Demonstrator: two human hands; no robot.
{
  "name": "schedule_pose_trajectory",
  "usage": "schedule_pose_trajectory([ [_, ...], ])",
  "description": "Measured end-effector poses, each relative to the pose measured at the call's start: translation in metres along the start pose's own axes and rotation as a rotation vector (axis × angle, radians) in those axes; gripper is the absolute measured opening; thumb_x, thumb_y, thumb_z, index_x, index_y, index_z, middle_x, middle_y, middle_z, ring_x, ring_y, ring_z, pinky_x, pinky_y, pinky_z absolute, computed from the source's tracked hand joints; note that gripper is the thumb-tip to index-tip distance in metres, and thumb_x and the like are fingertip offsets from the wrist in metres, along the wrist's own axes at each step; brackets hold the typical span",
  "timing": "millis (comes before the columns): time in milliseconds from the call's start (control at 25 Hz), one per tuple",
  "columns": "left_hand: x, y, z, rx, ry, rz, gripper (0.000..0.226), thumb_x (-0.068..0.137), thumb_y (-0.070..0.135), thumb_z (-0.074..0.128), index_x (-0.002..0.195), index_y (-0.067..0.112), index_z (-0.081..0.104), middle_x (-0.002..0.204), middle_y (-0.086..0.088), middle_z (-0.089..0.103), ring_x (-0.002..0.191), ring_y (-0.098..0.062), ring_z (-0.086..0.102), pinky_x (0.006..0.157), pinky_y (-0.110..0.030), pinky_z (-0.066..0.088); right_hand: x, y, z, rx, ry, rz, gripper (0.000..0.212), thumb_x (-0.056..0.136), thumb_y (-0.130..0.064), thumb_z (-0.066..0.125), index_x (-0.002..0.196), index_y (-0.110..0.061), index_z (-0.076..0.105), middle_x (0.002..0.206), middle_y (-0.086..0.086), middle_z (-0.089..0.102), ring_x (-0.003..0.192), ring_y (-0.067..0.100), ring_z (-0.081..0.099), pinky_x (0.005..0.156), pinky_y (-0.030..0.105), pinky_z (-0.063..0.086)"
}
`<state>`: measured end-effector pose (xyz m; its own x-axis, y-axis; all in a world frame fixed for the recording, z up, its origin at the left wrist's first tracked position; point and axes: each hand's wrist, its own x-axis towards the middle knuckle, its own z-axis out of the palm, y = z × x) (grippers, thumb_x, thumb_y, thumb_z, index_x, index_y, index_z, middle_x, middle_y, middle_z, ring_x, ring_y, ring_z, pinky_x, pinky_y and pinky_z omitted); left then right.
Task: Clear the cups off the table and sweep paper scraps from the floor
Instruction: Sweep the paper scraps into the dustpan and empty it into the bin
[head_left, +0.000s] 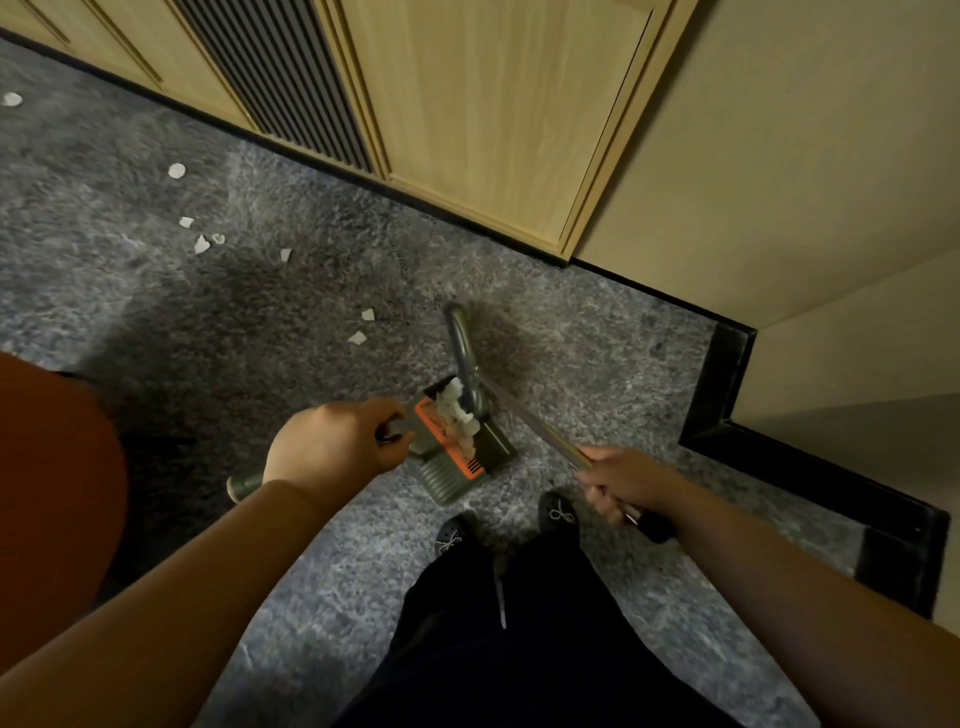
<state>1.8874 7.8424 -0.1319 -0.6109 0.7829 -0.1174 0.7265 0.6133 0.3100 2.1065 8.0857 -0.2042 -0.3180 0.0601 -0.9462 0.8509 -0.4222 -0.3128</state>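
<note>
Grey mottled carpet (322, 545) underfoot, meeting a black skirting strip (467, 215) below pale wood wall panels (483, 114); a slatted vent panel (280, 78) sits in the wall at upper left. Person stands looking down, dark trousers (519, 649) and two dark shoes (558, 512) visible at bottom centre.

Left hand (332, 447) is curled round the handle of a dustpan (452, 462), fingers wrapped, pan resting on the carpet just ahead of the shoes. Pan is dark grey-green with an orange band. White paper scraps in the pan (460, 415) are heaped toward its far end.

Right hand (623, 483) clenches the broom handle (530, 421), a thin metallic shaft running up-left from the fist to the broom head (465, 353), which lies against the pan's far edge, touching the heap.

Loose paper scraps (358, 338) lie on the carpet left of the broom head, more scattered well apart toward upper left, near the wall.

Orange-red rounded object at left edge, unidentified; a small metal cylinder (240, 487) shows just beside the left wrist
</note>
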Motion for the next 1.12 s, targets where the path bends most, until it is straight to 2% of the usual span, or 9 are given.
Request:
schedule_pose_trajectory([
  [240,0.002,0.008,-0.001,-0.005,0.028,0.011,0.013,0.076,0.028,0.080,0.081,0.019,0.072,0.059,-0.006,0.063,0.049,-0.032,0.057,0.045,-0.031,0.044,-0.027,0.009,-0.011,0.009,0.072,-0.022,0.049,0.098,-0.003,0.043,0.143,-0.019,0.037,0.049,0.003,0.045,0.035,0.010,0.036,0.038,0.018,0.031],
  [520,-0.010,0.009,0.001,-0.016,0.020,-0.031,0.016,0.075,0.028,0.080,0.088,0.020,0.075,0.063,-0.006,0.066,0.054,-0.033,0.061,0.048,-0.037,0.051,0.013,-0.025,-0.007,-0.142,0.116,-0.065,0.037,0.097,-0.004,0.044,0.135,-0.006,0.044,0.056,0.007,0.046,0.042,0.016,0.041,0.045,0.029,0.038],
  [680,-0.014,0.011,0.000,-0.023,0.015,-0.046,0.014,0.075,0.026,0.080,0.086,0.019,0.074,0.062,-0.005,0.065,0.053,-0.032,0.060,0.047,-0.036,0.050,0.033,-0.031,0.001,-0.040,0.088,-0.022,0.044,0.098,-0.002,0.042,0.140,-0.013,0.039,0.055,0.006,0.041,0.038,0.012,0.035,0.038,0.022,0.032],
  [880,-0.019,0.022,-0.001,-0.043,0.013,-0.055,0.016,0.073,0.026,0.082,0.086,0.020,0.074,0.059,-0.002,0.063,0.049,-0.029,0.058,0.046,-0.035,0.051,0.027,-0.024,-0.007,-0.115,0.020,0.016,0.058,0.098,-0.002,0.042,0.150,-0.024,0.027,0.055,0.005,0.041,0.036,0.010,0.035,0.037,0.019,0.032],
  [1000,-0.019,0.031,-0.001,-0.035,0.040,-0.081,0.017,0.071,0.025,0.081,0.072,0.020,0.065,0.050,0.002,0.050,0.041,-0.026,0.045,0.041,-0.027,0.041,0.024,-0.025,-0.007,-0.125,-0.001,0.039,0.058,0.099,-0.001,0.040,0.150,-0.023,0.025,0.057,0.005,0.040,0.035,0.009,0.034,0.036,0.017,0.032],
  [1120,-0.011,0.040,0.004,-0.021,0.045,-0.085,0.027,0.073,0.032,0.077,0.065,0.025,0.053,0.050,0.006,0.038,0.043,-0.024,0.037,0.044,-0.025,0.034,0.023,-0.032,-0.006,-0.081,-0.038,0.078,0.049,0.100,-0.001,0.035,0.145,-0.020,0.034,0.054,0.002,0.036,0.033,0.006,0.032,0.035,0.014,0.029],
])
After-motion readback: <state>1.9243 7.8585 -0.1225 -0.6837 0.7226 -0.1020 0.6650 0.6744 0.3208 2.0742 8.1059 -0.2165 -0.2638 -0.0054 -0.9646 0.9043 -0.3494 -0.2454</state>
